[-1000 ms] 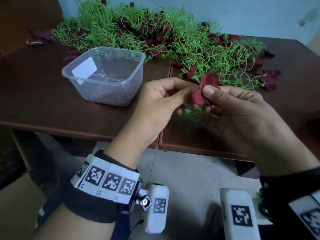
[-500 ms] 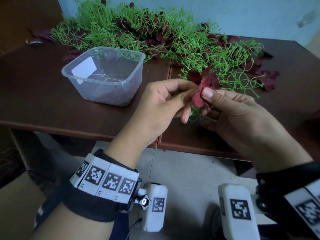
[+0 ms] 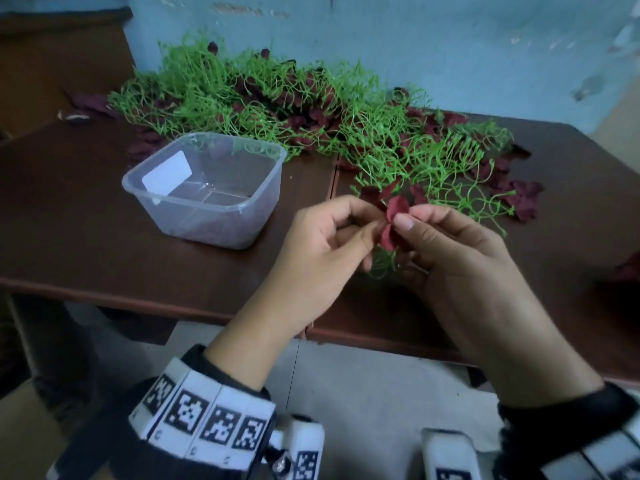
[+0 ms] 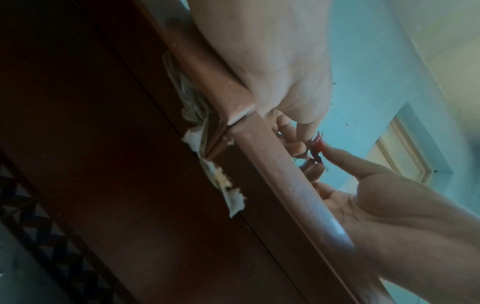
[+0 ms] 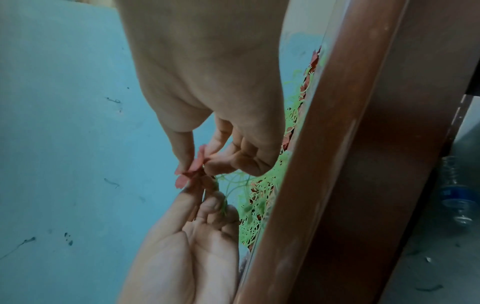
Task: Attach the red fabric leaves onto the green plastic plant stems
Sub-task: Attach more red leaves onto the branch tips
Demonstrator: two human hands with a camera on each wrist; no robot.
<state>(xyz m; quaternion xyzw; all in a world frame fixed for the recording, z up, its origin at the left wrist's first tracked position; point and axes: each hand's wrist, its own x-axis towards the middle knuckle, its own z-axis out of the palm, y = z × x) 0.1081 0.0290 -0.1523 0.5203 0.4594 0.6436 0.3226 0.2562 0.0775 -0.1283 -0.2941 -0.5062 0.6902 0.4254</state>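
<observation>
Fingertips of both hands meet over the near edge of the dark brown wooden table (image 3: 104, 258), clamped together on one small red fabric leaf (image 3: 393, 220). The left hand (image 3: 322, 247) pinches it between thumb and curled forefinger from the left; the right hand (image 3: 457, 258) presses its thumb on the leaf's right side with the other fingers folded underneath. From the right wrist view the same leaf (image 5: 193, 168) sits squeezed between the two thumbs, and a thin green plastic stem (image 5: 228, 185) runs from the fingers back toward the table.

Compared with a second ago, the leaf has been drawn a little nearer and lower, away from the tangle, and the right thumb has slid up to sit directly on it rather than beside it. I judge this to mean the leaf is being pushed onto a stem tip now; whether it has seated I cannot tell, since the joint is hidden by the fingers. A loop of green stem (image 3: 381, 268) hangs just below the hands.

Farther off on the left stands a clear square plastic tub (image 3: 204, 188), well apart from the hands. Beyond it, along the far side of the table, sprawls the large heap of green plastic stems (image 3: 277, 98) with dark red leaves (image 3: 523, 199) scattered through and beside it.
</observation>
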